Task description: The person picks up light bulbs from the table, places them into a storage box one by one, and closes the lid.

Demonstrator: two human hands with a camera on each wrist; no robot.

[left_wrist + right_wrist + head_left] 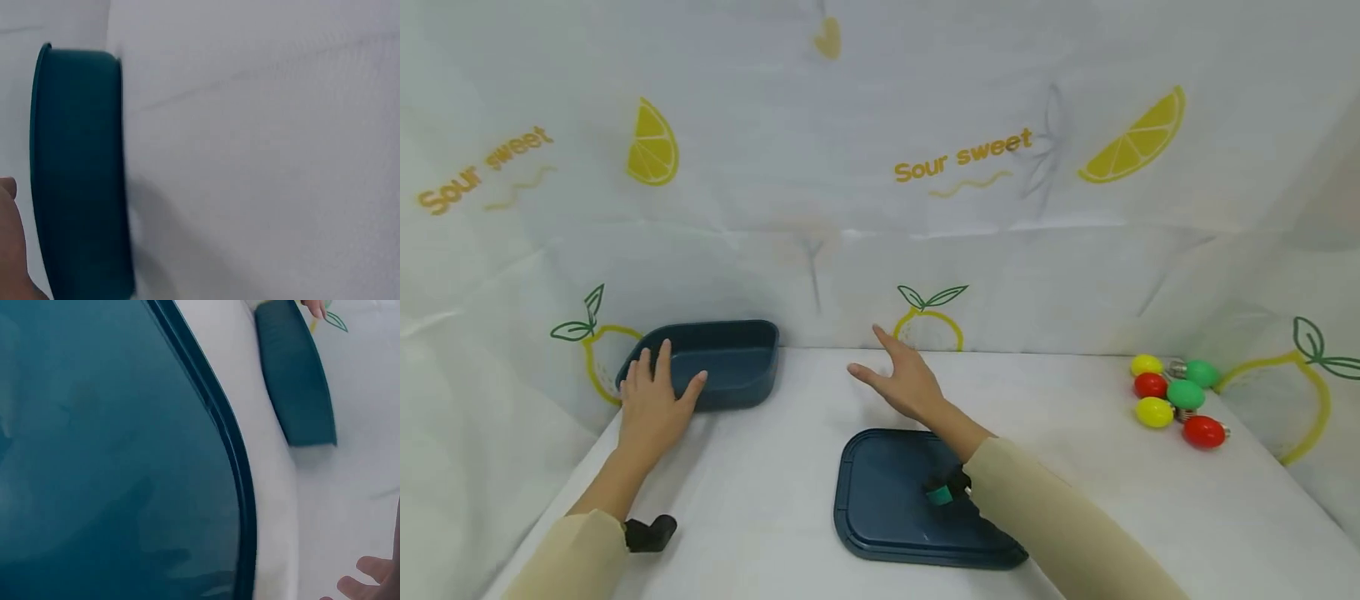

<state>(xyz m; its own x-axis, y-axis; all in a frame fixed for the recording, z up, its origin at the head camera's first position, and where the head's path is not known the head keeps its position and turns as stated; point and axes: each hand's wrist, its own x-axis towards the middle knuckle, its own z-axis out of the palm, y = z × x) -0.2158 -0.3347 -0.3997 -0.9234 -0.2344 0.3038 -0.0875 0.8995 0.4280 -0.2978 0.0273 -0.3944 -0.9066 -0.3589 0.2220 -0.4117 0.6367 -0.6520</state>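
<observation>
A dark teal plastic box (pixel 737 385) without a cover stands at the back left of the table; its side wall (pixel 81 169) fills the left part of the left wrist view. My left hand (pixel 651 408) is at the box's near left rim, fingers spread and overlapping it. Over the middle of the table, my right hand (pixel 906 379) is held with fingers extended and nothing in them. Below the right forearm lies a flat dark teal lid (pixel 887 492), partly covered by the sleeve; its raised edge (pixel 240 469) shows large in the right wrist view.
Several coloured bulbs, including a red bulb (pixel 1204 432), a yellow bulb (pixel 1154 412) and a green bulb (pixel 1186 394), lie grouped at the far right. A white cloth with lemon prints (pixel 880 208) hangs behind and along the sides of the white table (pixel 760 500).
</observation>
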